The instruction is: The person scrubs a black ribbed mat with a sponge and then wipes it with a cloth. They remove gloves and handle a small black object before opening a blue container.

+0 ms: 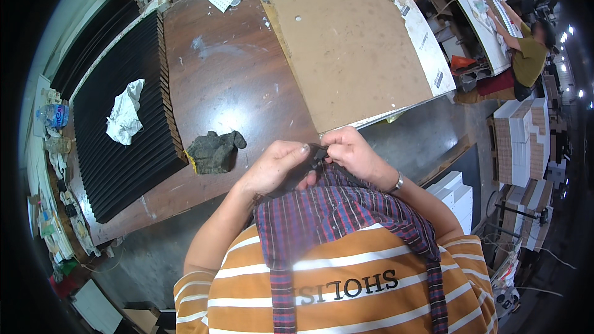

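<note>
Left hand, right hand: fingers pinched on dark item at plaid apron, probably for two-sided control. Grey glove on bench, left, apparently within easy reach.

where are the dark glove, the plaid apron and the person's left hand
Dark glove (215, 153): head view, on the middle of its body.
Plaid apron (325, 213): head view, on the middle of its front.
Left hand (276, 163): head view, near the base of the thumb.
</note>
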Motion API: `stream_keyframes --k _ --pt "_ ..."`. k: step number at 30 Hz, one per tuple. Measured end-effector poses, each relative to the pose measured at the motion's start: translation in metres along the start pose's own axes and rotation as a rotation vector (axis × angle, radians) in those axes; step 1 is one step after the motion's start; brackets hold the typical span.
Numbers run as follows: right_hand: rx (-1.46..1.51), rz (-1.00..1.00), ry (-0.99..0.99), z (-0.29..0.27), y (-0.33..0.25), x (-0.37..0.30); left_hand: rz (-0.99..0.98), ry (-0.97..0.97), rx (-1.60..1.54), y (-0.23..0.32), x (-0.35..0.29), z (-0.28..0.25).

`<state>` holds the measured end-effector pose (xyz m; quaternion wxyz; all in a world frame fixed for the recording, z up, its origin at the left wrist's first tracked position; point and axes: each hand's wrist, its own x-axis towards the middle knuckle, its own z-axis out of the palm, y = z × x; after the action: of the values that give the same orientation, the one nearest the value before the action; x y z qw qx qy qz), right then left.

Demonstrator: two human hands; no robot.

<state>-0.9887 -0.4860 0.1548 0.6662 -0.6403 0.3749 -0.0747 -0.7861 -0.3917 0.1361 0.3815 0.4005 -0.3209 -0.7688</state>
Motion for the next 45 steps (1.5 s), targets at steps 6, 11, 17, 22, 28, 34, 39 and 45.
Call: stream_keyframes --k 6,11,17,22,28,34,39,45 --pt "0.032 0.202 0.056 0.002 -0.018 -0.017 0.067 0.06 0.017 -0.006 -0.006 0.009" --pt "0.046 0.157 0.086 0.008 -0.016 -0.028 0.142 0.009 0.363 0.0 -0.011 0.013" --pt "-0.17 -0.092 0.132 0.007 0.001 -0.024 0.071 -0.06 -0.046 -0.009 -0.009 0.014" --pt "0.221 0.064 0.149 0.014 0.0 -0.032 0.074 -0.069 -0.159 -0.016 -0.004 0.017" --pt "0.482 0.207 0.164 0.012 0.0 -0.032 0.248 0.44 0.917 -0.006 -0.008 0.033" --pt "0.56 0.174 0.151 0.011 0.002 -0.031 0.411 0.416 1.504 0.004 -0.009 0.053" --pt "0.588 0.19 0.084 0.004 0.005 -0.033 0.25 0.4 1.474 -0.003 0.0 0.056" --pt "0.398 0.034 -0.028 -0.008 0.019 -0.039 0.088 0.14 0.682 -0.011 0.006 0.034"
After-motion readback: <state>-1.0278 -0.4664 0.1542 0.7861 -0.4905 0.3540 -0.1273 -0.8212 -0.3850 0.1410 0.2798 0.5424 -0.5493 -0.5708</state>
